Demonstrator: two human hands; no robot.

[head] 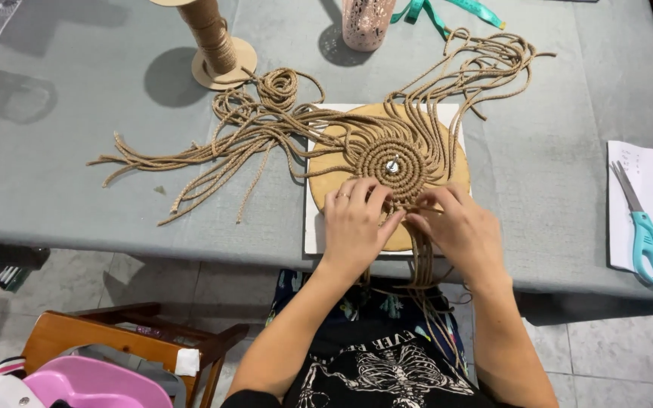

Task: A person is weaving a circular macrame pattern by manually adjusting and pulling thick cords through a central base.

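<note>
Jute cords (251,140) knotted by both hands' fingers (376,198) on round mat (393,160)

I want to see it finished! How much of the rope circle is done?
Done: a small knotted spiral sits at the middle of the round board. In hand: the left hand and right hand work cords at its near edge. Left: long loose cords spread across the table, and most of the board is uncovered.
</note>
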